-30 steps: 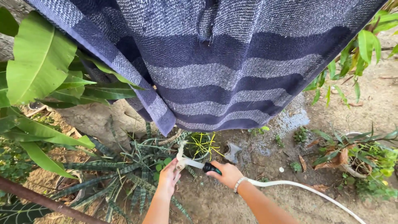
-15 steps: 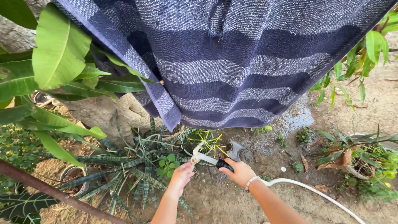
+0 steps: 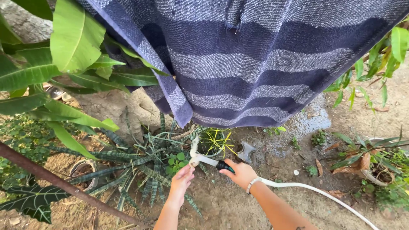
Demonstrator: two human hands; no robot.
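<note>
My right hand (image 3: 241, 173) grips the dark connector end of a white garden hose (image 3: 315, 191) that trails off to the lower right. My left hand (image 3: 182, 179) touches the white nozzle (image 3: 200, 159) at the hose's tip with its fingertips. The nozzle points at a small yellow-green spiky plant (image 3: 217, 141) and the striped succulent leaves (image 3: 140, 166) around it. A bracelet sits on my right wrist.
A blue and grey striped cloth (image 3: 255, 64) hangs overhead. Broad green leaves (image 3: 64, 51) fill the left. A rusty pipe (image 3: 64, 183) crosses the lower left. A potted plant (image 3: 375, 166) stands at right on wet bare soil (image 3: 306, 123).
The view has shifted right and down a little. Both hands stay on the hose end, which has tilted slightly, with my left hand now lower on the nozzle.
</note>
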